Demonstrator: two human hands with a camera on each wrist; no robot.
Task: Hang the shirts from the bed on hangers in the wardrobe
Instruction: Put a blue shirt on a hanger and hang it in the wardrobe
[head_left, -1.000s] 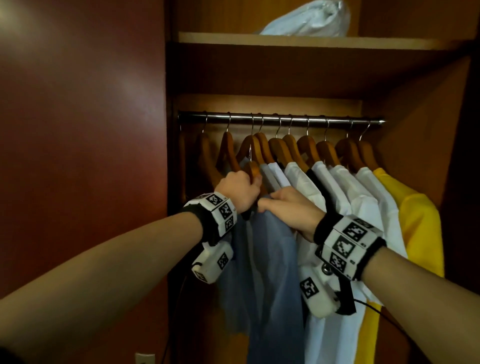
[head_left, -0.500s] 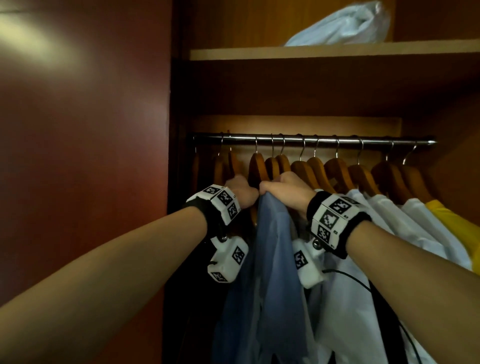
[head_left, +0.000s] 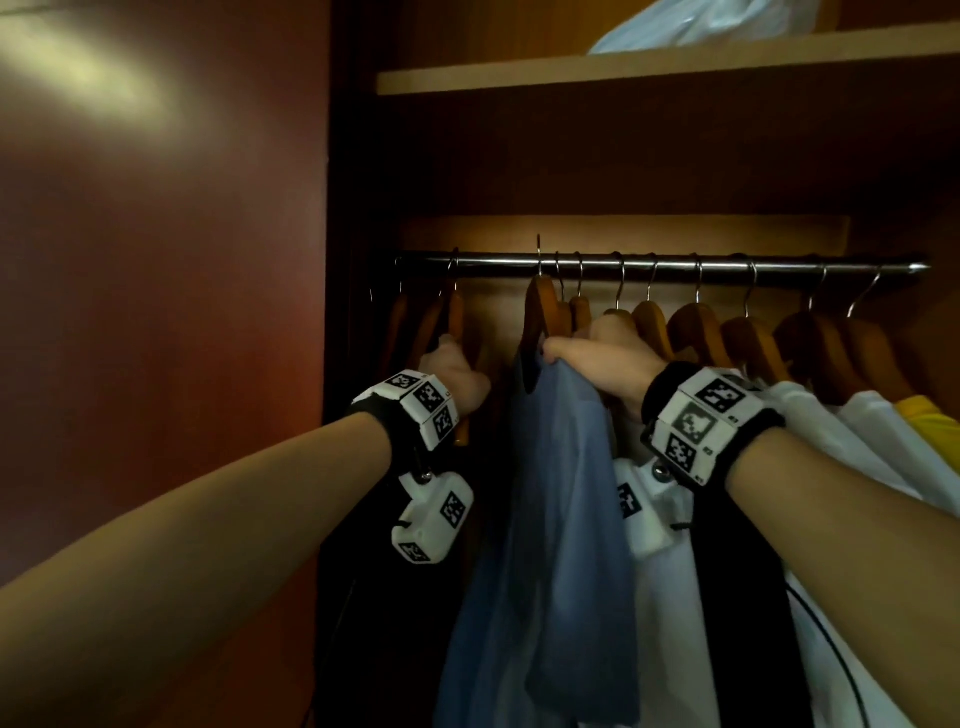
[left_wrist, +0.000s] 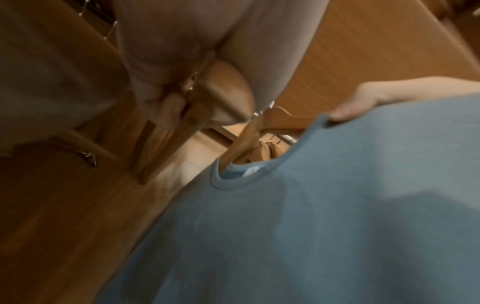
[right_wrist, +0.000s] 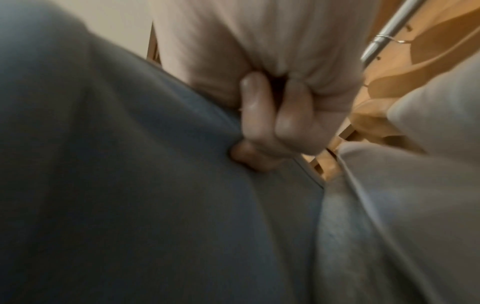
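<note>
Under the wardrobe's rail (head_left: 675, 266), the blue shirt (head_left: 561, 519) hangs on a wooden hanger (head_left: 540, 306), its shoulder pinched by the right hand (head_left: 602, 358). The left hand (head_left: 457, 374) grips an empty hanger (head_left: 456, 322) just to its left. White shirts (head_left: 831, 426) and a yellow one (head_left: 935, 421) crowd the right side. A pale bag (head_left: 727, 21) lies on the shelf (head_left: 623, 73) above.
</note>
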